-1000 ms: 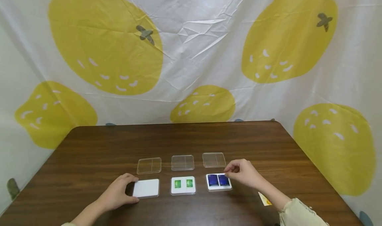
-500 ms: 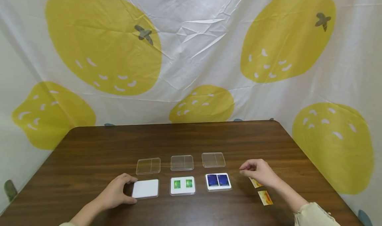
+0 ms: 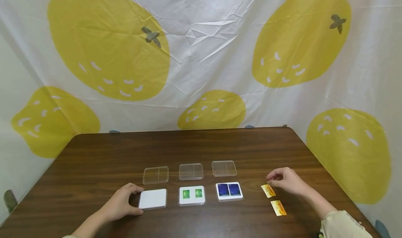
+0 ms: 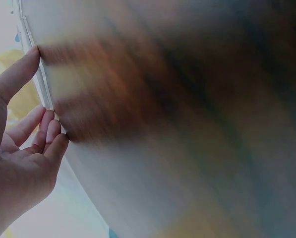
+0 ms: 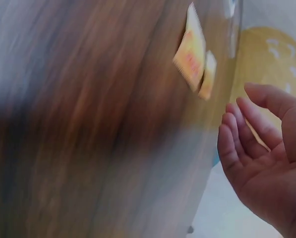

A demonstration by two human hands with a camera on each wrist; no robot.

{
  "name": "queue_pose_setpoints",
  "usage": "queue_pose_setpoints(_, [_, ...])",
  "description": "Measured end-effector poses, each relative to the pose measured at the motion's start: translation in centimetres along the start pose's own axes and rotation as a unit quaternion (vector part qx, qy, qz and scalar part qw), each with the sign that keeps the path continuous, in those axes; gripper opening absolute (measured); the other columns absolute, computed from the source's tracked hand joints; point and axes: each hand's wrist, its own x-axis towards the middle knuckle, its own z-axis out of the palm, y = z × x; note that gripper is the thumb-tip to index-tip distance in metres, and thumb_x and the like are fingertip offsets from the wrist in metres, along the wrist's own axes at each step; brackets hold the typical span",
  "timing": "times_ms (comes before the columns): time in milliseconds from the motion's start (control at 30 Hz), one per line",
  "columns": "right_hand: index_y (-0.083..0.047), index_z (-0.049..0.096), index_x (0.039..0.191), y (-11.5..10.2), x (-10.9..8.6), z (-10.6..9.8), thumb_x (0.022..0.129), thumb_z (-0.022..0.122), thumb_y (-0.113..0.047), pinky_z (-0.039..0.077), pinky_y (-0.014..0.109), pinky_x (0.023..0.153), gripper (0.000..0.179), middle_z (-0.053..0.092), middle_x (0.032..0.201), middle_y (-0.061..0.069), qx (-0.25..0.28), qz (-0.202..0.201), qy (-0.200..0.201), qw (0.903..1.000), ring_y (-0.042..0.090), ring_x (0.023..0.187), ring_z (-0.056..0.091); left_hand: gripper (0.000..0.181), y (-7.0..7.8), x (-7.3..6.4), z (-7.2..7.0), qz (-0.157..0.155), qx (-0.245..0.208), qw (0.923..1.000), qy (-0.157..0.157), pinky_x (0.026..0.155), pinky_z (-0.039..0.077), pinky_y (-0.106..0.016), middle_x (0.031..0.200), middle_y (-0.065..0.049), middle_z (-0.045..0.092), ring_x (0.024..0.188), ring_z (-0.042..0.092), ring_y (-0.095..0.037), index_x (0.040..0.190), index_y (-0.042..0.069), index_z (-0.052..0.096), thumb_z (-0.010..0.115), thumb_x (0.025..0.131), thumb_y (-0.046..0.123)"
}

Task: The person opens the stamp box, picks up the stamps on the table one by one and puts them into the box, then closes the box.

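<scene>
Near the front left of the table lies a clear plastic case point(image 3: 153, 199) with a plain white insert. My left hand point(image 3: 120, 203) holds it by its left end, thumb at the near edge and fingers at the far edge; in the left wrist view the left hand point(image 4: 26, 144) shows against the case's thin side. Two orange-yellow stamps point(image 3: 278, 208) lie apart on the right of the table. Just beyond the farther stamp point(image 3: 268, 191) my right hand point(image 3: 287, 181) hovers with bent fingers and holds nothing. The right wrist view shows the right hand point(image 5: 266, 158) beside both stamps.
A case with two green stamps point(image 3: 192, 195) and one with two dark blue stamps point(image 3: 229, 191) continue the row. Behind them lie three clear lids point(image 3: 156, 175), point(image 3: 191, 171), point(image 3: 224, 168). A lemon-print cloth point(image 3: 201, 67) hangs behind the brown table point(image 3: 125, 150).
My right hand has moved right, from the blue-stamp case to beyond the orange stamps, bringing both into full view. My left hand has stayed at the white case.
</scene>
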Motion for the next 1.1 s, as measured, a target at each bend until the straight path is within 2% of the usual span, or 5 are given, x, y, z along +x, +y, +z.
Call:
queue_pose_setpoints(133, [0.004, 0.067, 0.089, 1.2, 0.0, 0.1, 0.074, 0.072, -0.009, 0.047, 0.021, 0.06, 0.021, 0.066, 0.079, 0.006, 0.002, -0.025, -0.028, 0.9993, 0.003, 0.068, 0.055, 0.06, 0.0, 0.0, 0.1, -0.001, 0.003, 1.0, 0.002, 0.082, 0.044, -0.046, 0.101, -0.006, 0.057, 0.094, 0.053, -0.025, 0.105, -0.001, 0.06, 0.084, 0.057, 0.026])
queue_pose_setpoints(300, [0.005, 0.067, 0.091, 1.7, -0.1, 0.3, 0.073, 0.074, -0.013, 0.047, 0.022, 0.061, 0.026, 0.065, 0.083, 0.008, -0.003, -0.048, -0.039, 0.9981, 0.002, 0.071, 0.055, 0.06, -0.1, -0.1, 0.2, -0.001, 0.004, 1.0, 0.002, 0.082, 0.044, -0.046, 0.101, -0.005, 0.057, 0.094, 0.053, -0.025, 0.105, 0.0, 0.06, 0.084, 0.057, 0.027])
queue_pose_setpoints(700, [0.009, 0.068, 0.09, 1.7, -0.5, 0.5, 0.071, 0.075, -0.008, 0.047, 0.024, 0.061, 0.026, 0.059, 0.08, 0.006, -0.026, -0.134, -0.024, 0.9904, 0.006, 0.073, 0.053, 0.061, 0.2, -0.1, 0.1, -0.012, -0.006, 0.9999, 0.006, 0.084, 0.043, -0.047, 0.104, -0.005, 0.056, 0.097, 0.053, -0.026, 0.106, 0.0, 0.059, 0.084, 0.057, 0.026])
queue_pose_setpoints(900, [0.01, 0.068, 0.089, 1.5, -0.6, 0.7, 0.072, 0.074, -0.007, 0.043, 0.02, 0.054, 0.025, 0.058, 0.079, 0.005, -0.041, -0.153, -0.016, 0.9872, 0.005, 0.069, 0.05, 0.061, 0.4, -0.2, 0.0, -0.007, -0.005, 0.9999, 0.005, 0.083, 0.044, -0.047, 0.103, -0.006, 0.056, 0.096, 0.053, -0.028, 0.106, -0.001, 0.059, 0.084, 0.057, 0.026])
queue_pose_setpoints(1100, [0.007, 0.069, 0.086, 1.7, -0.4, 0.9, 0.071, 0.074, -0.008, 0.043, 0.022, 0.056, 0.022, 0.059, 0.077, 0.002, -0.056, -0.163, -0.001, 0.985, 0.006, 0.069, 0.052, 0.06, 0.4, -0.2, -0.1, -0.002, -0.004, 1.0, 0.006, 0.082, 0.044, -0.047, 0.102, -0.006, 0.057, 0.095, 0.053, -0.027, 0.106, -0.001, 0.06, 0.084, 0.057, 0.026])
